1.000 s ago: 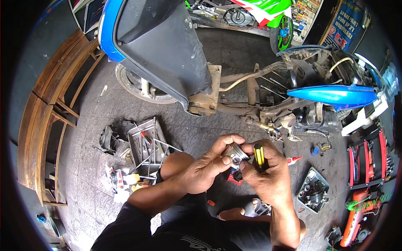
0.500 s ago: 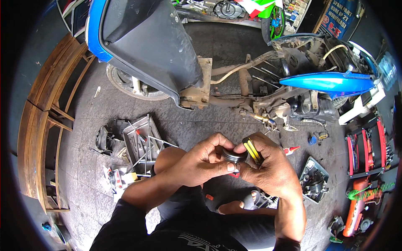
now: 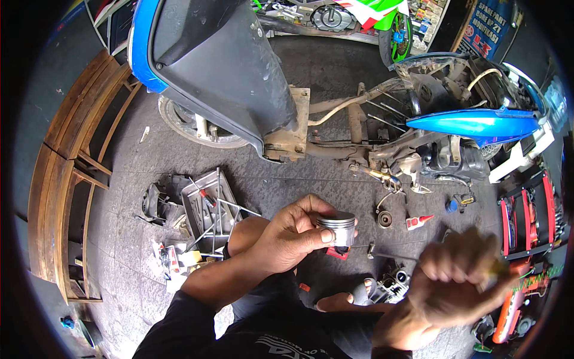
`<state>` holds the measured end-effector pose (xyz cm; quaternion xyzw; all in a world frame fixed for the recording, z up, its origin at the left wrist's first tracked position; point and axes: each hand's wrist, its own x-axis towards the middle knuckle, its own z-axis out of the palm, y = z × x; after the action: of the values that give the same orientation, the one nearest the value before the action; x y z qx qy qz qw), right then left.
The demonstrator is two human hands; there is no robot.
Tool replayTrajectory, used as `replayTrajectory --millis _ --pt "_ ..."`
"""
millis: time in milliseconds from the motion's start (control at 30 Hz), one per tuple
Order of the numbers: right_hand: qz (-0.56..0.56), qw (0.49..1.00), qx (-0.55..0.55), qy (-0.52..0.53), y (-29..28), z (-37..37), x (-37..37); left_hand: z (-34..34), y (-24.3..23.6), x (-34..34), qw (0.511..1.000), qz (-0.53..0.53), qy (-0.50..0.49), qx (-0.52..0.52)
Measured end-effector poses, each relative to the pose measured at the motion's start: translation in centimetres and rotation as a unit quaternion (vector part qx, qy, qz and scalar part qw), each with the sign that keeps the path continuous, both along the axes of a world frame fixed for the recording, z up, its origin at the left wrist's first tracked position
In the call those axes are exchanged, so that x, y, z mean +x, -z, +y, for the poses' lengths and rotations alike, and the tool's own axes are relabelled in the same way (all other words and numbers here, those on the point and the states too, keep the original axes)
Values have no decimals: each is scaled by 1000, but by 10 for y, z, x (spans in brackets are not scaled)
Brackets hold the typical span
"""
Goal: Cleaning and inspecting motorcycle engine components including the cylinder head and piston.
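In front of my knees, my left hand (image 3: 302, 233) grips a silvery engine piston (image 3: 339, 228) upright between thumb and fingers. Ring grooves run round its upper edge, and its top is dark. My right hand (image 3: 457, 278) is off to the right, apart from the piston and smeared by motion. Its fingers look curled, with a blurred patch of a yellow-and-black tool (image 3: 497, 267) showing by the thumb. Most of that tool is hidden, so its kind cannot be told. Below the piston lies a small red item (image 3: 338, 253).
A stripped blue scooter (image 3: 472, 124) stands ahead. A grey metal tray (image 3: 194, 200) with tools is on the left floor, beside a wooden bench (image 3: 51, 203). To the right are a red-tipped bottle (image 3: 418, 222), a round metal part (image 3: 384, 219) and a red tool rack (image 3: 548, 203).
My right hand has left the piston and swung to the right and down, the yellow-and-black tool going with it. My left hand still holds the piston, now turned more upright.
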<state>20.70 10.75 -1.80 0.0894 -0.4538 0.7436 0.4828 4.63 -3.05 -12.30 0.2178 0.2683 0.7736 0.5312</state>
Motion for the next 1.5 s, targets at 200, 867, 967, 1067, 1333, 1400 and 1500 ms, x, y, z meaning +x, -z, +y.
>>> replayTrajectory --millis 200,867,967,1067,1333,1400,1500 --pt "167 985 30 -3 7 -33 4 1 3 1 995 86 -4 -55" --pt "110 986 124 22 21 -40 -16 -2 -1 17 975 196 -104 -28" --pt "96 980 174 3 29 -42 -15 0 -1 23 943 291 -158 -27" --pt "148 961 226 66 29 -49 -21 -5 4 28 908 361 -211 -32" --pt "179 958 174 144 32 -69 -18 -9 4 19 860 455 -231 -16" --pt "114 963 167 176 32 -71 -16 -9 5 17 854 467 -232 -8" --pt "181 942 223 177 38 -67 -22 -8 7 16 848 472 -237 24"
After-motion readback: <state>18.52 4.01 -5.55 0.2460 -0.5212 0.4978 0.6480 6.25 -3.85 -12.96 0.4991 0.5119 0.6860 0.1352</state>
